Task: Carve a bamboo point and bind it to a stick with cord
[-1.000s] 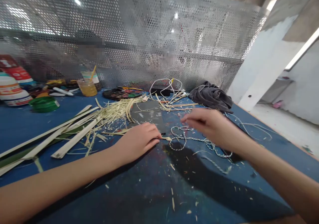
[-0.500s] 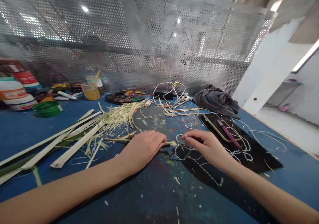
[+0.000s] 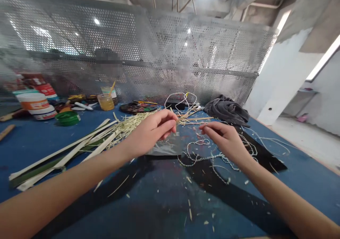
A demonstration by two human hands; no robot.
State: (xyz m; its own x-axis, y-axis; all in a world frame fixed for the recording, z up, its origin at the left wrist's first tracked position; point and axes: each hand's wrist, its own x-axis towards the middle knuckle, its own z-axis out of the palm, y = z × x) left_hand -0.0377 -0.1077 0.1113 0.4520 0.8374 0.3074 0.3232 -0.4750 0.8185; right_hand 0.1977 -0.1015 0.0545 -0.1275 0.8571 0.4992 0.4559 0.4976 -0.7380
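My left hand (image 3: 150, 132) is raised above the blue table (image 3: 34, 139), fingers pinched on a thin bamboo sliver (image 3: 182, 117) that sticks out to the right. My right hand (image 3: 225, 141) hovers close beside it, fingers curled together over a tangle of blue-and-white twisted string (image 3: 198, 155) lying on the table; the string rises toward the fingers. A dark flat sheet (image 3: 170, 146) lies under the hands.
Long bamboo strips (image 3: 69, 148) and a heap of shavings (image 3: 127, 123) lie at left. Paint tubs (image 3: 34, 104), a green lid (image 3: 67, 117), a jar (image 3: 105, 101), a palette (image 3: 136, 108), white cable (image 3: 180, 99) and a grey cloth (image 3: 225, 109) stand along a perforated metal screen (image 3: 159, 54).
My left hand rose off the table with the bamboo sliver. My right hand drew in from the right to the string and lifted beside the left. The view tilted upward.
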